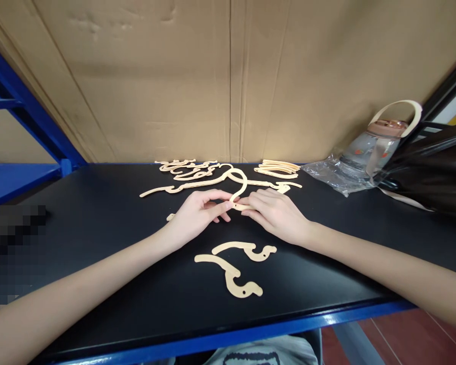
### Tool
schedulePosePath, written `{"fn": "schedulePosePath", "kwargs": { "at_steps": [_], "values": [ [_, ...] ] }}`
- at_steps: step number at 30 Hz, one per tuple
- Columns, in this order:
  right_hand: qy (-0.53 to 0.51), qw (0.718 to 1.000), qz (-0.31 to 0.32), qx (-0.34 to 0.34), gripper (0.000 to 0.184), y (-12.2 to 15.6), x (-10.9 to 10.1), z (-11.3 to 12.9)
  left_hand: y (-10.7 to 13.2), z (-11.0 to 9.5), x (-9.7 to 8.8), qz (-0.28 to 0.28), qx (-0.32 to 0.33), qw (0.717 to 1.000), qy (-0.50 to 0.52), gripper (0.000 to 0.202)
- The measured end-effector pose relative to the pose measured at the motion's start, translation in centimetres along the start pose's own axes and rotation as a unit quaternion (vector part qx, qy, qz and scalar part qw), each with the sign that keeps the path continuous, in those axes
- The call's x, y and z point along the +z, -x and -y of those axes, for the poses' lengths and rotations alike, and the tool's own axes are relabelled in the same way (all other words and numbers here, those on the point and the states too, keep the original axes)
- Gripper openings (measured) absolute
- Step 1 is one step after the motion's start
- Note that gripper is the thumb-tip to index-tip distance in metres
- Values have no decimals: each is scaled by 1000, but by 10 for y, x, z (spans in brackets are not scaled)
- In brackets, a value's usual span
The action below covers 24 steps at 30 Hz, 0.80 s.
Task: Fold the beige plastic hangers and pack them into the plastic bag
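Over the middle of the table, my left hand (pixel 197 212) pinches a cream plastic clothes hanger (pixel 244 188) near the base of its curved hook. My right hand (pixel 275 210) is closed on the hanger's arm, just right of a small hole. The fingers cover most of that piece. Nearer to me lie two loose hanger arms, a front one (pixel 231 284) and one behind it (pixel 235 247), each with a hooked, holed end. Beyond my hands an assembled hanger (pixel 201 182) is spread out, its hook pointing away from me.
Several loose hanger parts (pixel 192 170) lie heaped at the back left. Curved strips (pixel 277 167) are stacked at the back right. A handled water bottle (pixel 376 147), clear plastic wrap (pixel 336 175) and a black bag (pixel 433 167) occupy the right side. Cardboard (pixel 155 76) walls the back.
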State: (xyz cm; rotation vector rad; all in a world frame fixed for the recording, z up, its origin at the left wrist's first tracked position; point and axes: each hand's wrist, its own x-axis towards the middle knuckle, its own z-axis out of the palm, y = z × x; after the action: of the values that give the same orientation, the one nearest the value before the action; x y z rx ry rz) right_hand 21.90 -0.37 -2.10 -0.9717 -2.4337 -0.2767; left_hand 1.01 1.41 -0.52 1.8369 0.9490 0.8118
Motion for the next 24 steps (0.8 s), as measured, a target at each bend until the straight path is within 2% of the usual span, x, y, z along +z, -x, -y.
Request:
{"fn": "schedulePosePath", "kwargs": {
  "at_steps": [5, 10, 13, 16, 24],
  "values": [
    [-40, 999, -5, 8, 9, -1, 1, -3, -2, 4, -5, 10, -59, 998, 12, 29],
    [-60, 998, 31, 6, 13, -2, 3, -4, -2, 3, -13, 78, -101, 991, 32, 29],
    [-58, 997, 45, -8, 16, -3, 2, -4, -2, 1, -15, 116, -105, 987, 41, 29],
    [-71, 996, 49, -21, 17, -3, 1, -4, -1, 1, -16, 124, -103, 986, 42, 30],
    [-135, 991, 2, -18, 13, 1, 0, -4, -2, 5, -16, 136, -86, 987, 8, 31]
  ]
}}
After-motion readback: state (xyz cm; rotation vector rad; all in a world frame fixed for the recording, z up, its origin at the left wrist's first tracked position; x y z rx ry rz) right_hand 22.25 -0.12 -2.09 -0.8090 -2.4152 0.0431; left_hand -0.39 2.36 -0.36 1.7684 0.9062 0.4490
